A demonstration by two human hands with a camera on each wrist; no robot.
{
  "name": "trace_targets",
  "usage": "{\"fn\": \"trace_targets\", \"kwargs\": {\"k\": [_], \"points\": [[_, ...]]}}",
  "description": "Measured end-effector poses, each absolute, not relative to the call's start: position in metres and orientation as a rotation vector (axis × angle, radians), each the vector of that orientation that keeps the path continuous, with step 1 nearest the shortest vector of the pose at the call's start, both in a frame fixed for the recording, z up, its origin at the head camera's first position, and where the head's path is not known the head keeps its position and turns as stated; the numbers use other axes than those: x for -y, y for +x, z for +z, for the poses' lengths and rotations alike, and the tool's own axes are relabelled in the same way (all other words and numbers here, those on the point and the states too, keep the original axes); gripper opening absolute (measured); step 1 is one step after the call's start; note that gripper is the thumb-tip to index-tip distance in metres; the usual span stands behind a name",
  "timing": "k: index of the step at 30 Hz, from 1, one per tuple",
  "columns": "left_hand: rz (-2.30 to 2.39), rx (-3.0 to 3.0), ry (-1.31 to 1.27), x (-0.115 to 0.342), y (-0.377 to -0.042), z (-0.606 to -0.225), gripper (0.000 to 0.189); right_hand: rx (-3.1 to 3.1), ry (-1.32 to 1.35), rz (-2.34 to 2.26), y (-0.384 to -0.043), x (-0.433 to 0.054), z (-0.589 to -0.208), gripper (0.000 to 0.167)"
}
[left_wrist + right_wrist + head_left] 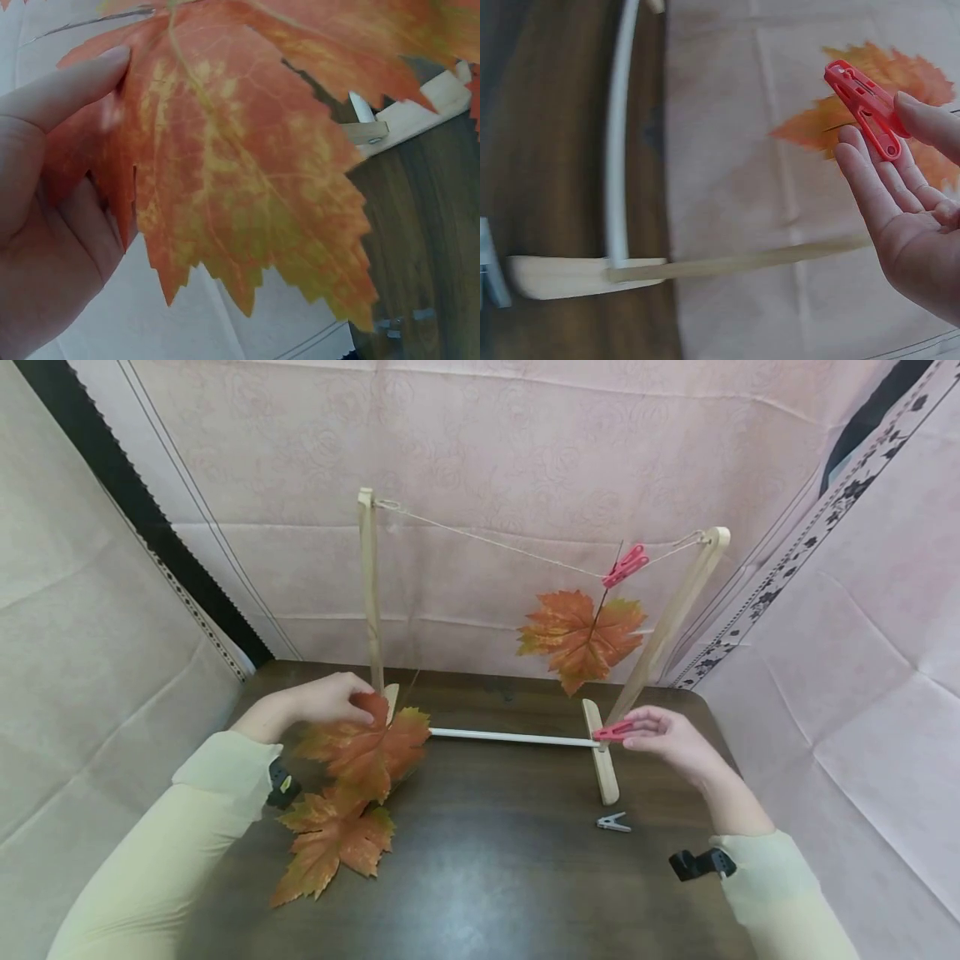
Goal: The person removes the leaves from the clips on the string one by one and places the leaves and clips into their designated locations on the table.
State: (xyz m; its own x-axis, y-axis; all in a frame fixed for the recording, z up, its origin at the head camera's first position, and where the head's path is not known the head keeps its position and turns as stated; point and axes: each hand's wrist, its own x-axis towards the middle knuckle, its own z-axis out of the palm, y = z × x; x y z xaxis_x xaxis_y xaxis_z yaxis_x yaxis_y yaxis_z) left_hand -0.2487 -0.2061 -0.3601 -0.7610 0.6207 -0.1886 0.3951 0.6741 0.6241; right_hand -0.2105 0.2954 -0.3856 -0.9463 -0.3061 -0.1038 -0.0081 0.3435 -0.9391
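My left hand (pixel 330 699) pinches an orange maple leaf (pixel 372 743) by one lobe, thumb in front, at the foot of the left post. In the left wrist view the leaf (pixel 225 165) fills the middle. Below it a second maple leaf (pixel 337 842) lies on the table. On the right, my right hand (pixel 663 739) holds a red clothespin (pixel 613 732) between thumb and fingers, close to the base of the right post; the right wrist view shows this clothespin (pixel 866 109) clearly. Another leaf (pixel 583 635) hangs from the string, clipped by a pink clothespin (pixel 626 566).
A string (pixel 487 540) runs between a left wooden post (pixel 371 585) and a leaning right post (pixel 667 618). Low down, a white rod (pixel 517 737) joins their wooden feet. A grey clothespin (pixel 614 822) lies on the brown table (pixel 487 877). Pale cloth hangs around the table.
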Motion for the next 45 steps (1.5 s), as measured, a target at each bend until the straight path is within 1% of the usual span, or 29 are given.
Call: {"fn": "trace_targets", "kwargs": {"k": [4,9,12,15,19,27,33,39,45], "points": [[0.773,-2.458,0.781,0.212,-0.247,-0.37,0.008,-2.328,-0.239,-1.603,-0.201,-0.304,-0.41,0.029],[0.805,-2.356,0.758,0.219,-0.242,-0.382,0.011,-2.221,-0.2,-1.668,-0.188,-0.313,-0.439,0.023],[0.813,-2.302,0.734,0.223,-0.239,-0.389,0.011,-2.145,-0.192,-1.701,-0.18,-0.315,-0.455,0.023],[0.805,-2.248,0.701,0.226,-0.236,-0.394,0.012,-2.115,-0.182,-1.677,-0.174,-0.316,-0.468,0.027],[0.776,-2.2,0.654,0.23,-0.236,-0.402,0.01,-2.115,-0.14,-1.624,-0.169,-0.316,-0.481,0.039],[0.74,-2.182,0.536,0.23,-0.234,-0.425,0.011,-2.111,-0.05,-1.588,-0.164,-0.319,-0.501,0.049],[0.64,-2.298,0.529,0.224,-0.232,-0.442,0.013,-2.072,-0.008,-1.603,-0.163,-0.321,-0.509,0.049],[0.526,-2.437,0.558,0.221,-0.233,-0.463,0.011,-2.079,0.016,-1.586,-0.164,-0.323,-0.511,0.049],[0.385,-2.577,0.666,0.216,-0.234,-0.479,0.012,-2.102,0.02,-1.56,-0.165,-0.323,-0.513,0.049]]}}
